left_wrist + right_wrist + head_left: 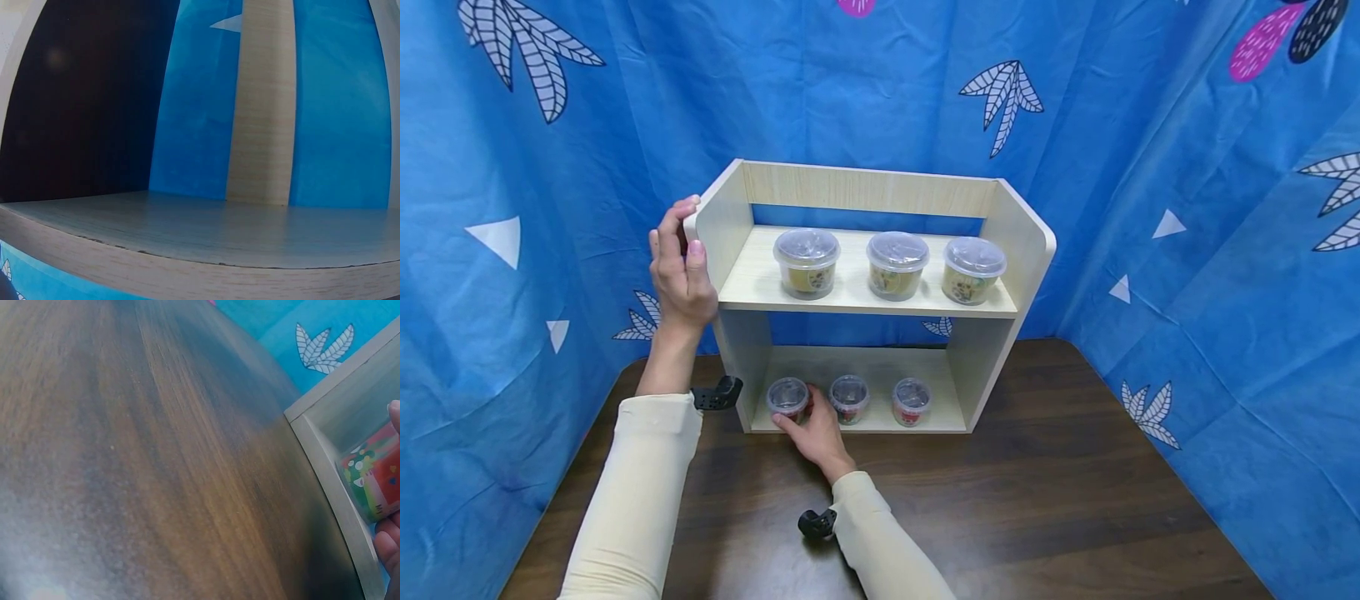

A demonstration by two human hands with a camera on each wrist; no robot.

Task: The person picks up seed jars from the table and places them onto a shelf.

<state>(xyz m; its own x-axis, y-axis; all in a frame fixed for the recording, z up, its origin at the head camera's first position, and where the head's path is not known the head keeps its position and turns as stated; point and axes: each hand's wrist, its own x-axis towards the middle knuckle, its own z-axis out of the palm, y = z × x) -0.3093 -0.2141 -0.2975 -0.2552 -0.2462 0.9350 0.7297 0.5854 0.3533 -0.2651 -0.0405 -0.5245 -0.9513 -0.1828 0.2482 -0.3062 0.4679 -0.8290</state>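
A two-tier wooden shelf (pixel 865 434) stands on the table. My left hand (pixel 681 271) grips the front edge of its left side panel, high up, with fingers bent at the edge. On the lower tier, my right hand (pixel 816 433) holds the leftmost small lidded plastic cup (pixel 787 394) between thumb and fingers. The right wrist view catches fingertips around a cup with a red and green print (pixel 369 472) at the shelf's front lip. Beside it on that tier stand a middle small cup (pixel 849 398) and a right small cup (pixel 912 402).
Three larger lidded tubs sit along the upper tier: left (pixel 807 262), middle (pixel 897 265) and right (pixel 973 270). The dark wooden table (pixel 1075 500) extends in front of the shelf and to both sides. A blue patterned curtain (pixel 880 92) hangs behind and around.
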